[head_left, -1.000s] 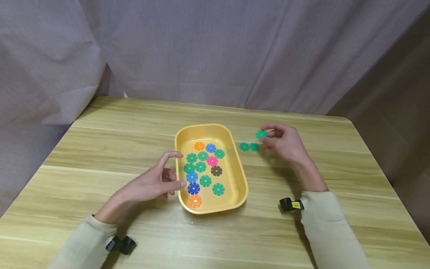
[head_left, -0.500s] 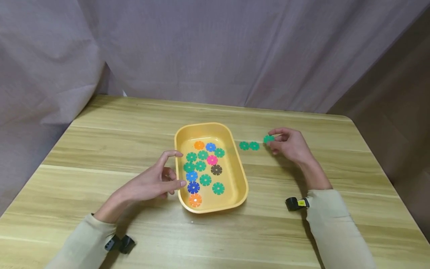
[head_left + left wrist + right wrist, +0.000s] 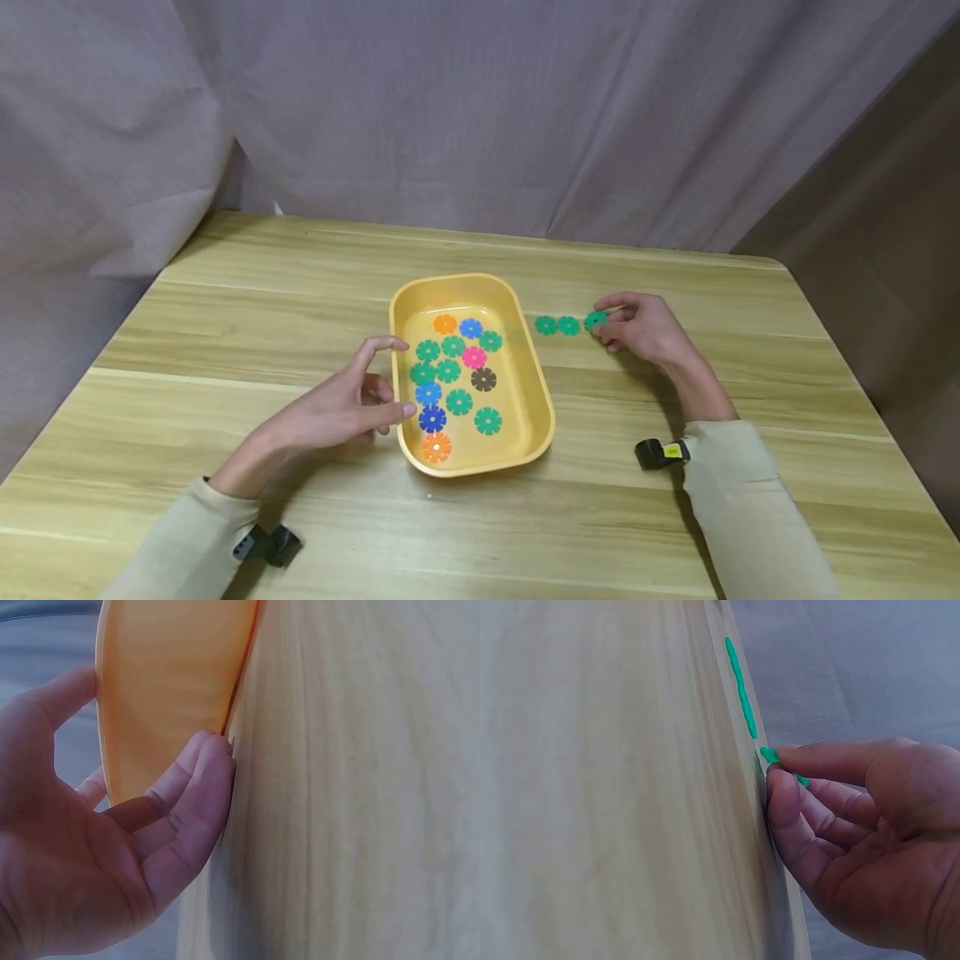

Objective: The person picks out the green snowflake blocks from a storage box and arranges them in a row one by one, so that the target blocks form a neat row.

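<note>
Beside the tray, my right hand [image 3: 641, 329] pinches a green notched plastic disc [image 3: 595, 320] between thumb and fingers, low over the table. In the right wrist view the disc [image 3: 769, 754] shows edge-on, partly hidden by the fingertips. Just left of it, two green discs [image 3: 557, 325] lie side by side on the tabletop. My left hand [image 3: 348, 400] holds the left wall of a yellow tray [image 3: 536, 392], thumb and index finger over the rim, other fingers against the outside. Several discs lie flat inside, among them green ones [image 3: 459, 402], a pink one [image 3: 474, 357] and a brown one [image 3: 483, 379].
The wooden table [image 3: 300, 267] reaches back to a grey curtain [image 3: 420, 125]. Orange [image 3: 445, 324] and blue discs [image 3: 471, 328] lie toward the tray's far end. Each wrist wears a small black device [image 3: 651, 454].
My right hand first moved right and down with the green disc, then slightly left and lower, toward the two discs on the table. The left hand and tray have stayed put.
</note>
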Action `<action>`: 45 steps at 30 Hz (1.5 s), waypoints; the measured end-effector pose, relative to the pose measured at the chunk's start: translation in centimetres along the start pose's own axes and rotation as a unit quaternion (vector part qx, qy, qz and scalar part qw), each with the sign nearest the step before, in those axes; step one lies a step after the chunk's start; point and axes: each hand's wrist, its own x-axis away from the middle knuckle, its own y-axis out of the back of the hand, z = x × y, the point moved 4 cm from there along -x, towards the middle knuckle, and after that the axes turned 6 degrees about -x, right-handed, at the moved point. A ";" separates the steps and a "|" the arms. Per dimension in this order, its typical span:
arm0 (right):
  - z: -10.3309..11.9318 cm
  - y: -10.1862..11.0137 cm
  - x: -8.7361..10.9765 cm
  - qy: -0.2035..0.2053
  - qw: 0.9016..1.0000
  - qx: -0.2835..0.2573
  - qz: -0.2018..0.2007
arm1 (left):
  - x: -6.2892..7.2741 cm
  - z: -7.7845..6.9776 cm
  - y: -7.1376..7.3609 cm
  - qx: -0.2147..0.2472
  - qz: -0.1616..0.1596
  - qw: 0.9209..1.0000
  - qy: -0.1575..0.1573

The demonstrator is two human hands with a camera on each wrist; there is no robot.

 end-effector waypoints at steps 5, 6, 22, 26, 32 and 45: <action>0.0 0.1 0.0 0.007 1.000 0.023 -0.001 | 0.0 0.0 0.0 -0.002 0.000 1.000 0.003; 0.0 0.1 0.0 0.006 1.000 0.026 -0.001 | 0.0 0.0 0.0 -0.003 0.000 1.000 0.003; -0.3 -0.2 0.1 0.017 0.996 0.083 -0.018 | 0.1 0.1 -0.1 -0.006 0.000 1.000 0.003; -0.2 -0.2 0.2 0.014 0.996 0.083 -0.016 | 0.1 0.2 -0.1 -0.005 0.000 1.000 0.005; 1.2 0.4 1.0 0.035 0.996 0.073 -0.033 | 0.1 0.2 -0.1 -0.005 0.000 1.000 0.006; 7.3 -1.8 4.5 0.146 0.987 0.068 -0.020 | 0.0 0.0 0.0 -0.007 0.001 1.000 0.000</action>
